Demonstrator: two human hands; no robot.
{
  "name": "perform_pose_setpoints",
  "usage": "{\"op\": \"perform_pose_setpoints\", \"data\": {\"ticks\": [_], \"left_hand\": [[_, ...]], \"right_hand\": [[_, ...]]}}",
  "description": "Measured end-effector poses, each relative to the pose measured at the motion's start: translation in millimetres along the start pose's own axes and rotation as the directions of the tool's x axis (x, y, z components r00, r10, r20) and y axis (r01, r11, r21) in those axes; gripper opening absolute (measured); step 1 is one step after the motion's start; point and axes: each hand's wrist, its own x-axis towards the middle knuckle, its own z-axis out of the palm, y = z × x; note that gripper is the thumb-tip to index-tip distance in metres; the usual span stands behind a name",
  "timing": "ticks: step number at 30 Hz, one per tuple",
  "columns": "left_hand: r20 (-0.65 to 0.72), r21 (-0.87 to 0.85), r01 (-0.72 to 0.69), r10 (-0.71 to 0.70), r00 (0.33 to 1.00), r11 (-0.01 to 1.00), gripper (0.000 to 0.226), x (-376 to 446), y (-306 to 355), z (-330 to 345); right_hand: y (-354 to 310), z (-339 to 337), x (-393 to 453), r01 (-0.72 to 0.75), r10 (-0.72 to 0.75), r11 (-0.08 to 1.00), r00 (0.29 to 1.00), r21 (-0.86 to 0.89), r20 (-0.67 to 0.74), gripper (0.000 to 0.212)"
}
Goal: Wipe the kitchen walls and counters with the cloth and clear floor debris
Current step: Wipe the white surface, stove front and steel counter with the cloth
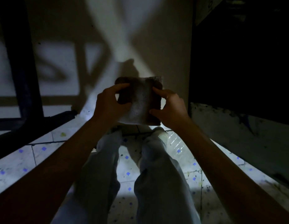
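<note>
At 12 o'clock before the wall, my left hand and right hand pinch the folded cloth by its sides. Risk: dim light hides floor debris; a loose pinch could drop the cloth.

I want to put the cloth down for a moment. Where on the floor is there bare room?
Both hands hold the cloth. Bare tiles lie left of the legs, below the dark frame. Right tiles are narrow and speckled beside the dirty ledge.
</note>
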Motion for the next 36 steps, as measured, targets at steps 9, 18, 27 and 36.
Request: {"op": "perform_pose_setpoints", "data": {"ticks": [9,18,27,36], "left_hand": [[-0.001,0.028,0.004,-0.004,1.0,1.0,0.056,-71.3,25.0,-20.4],[-0.056,0.008,0.039,-0.039,0.998,0.999,0.057,-133.9,58.9,-34.1],[-0.079,-0.067,0.04,-0.046,0.996,0.997,0.058,-220.0,114.8,-56.4],[-0.193,-0.157,0.072,-0.102,0.976,0.985,0.059,-305.4,156.1,-91.1]], "right_hand": [[-24.9,-12.1,-78.1,-0.073,0.073,0.997,0.997,-0.014,-0.011,0.072],[-50.8,-44.6,-145.6,0.002,-0.006,0.992,1.0,-0.127,-0.031,0.064],[-76.7,-94.8,-226.3,0.023,-0.025,0.997,0.999,-0.08,-0.025,0.066],[-120.6,-141.9,-287.7,0.093,-0.082,0.991,0.99,-0.091,0.111,0.075]]}}
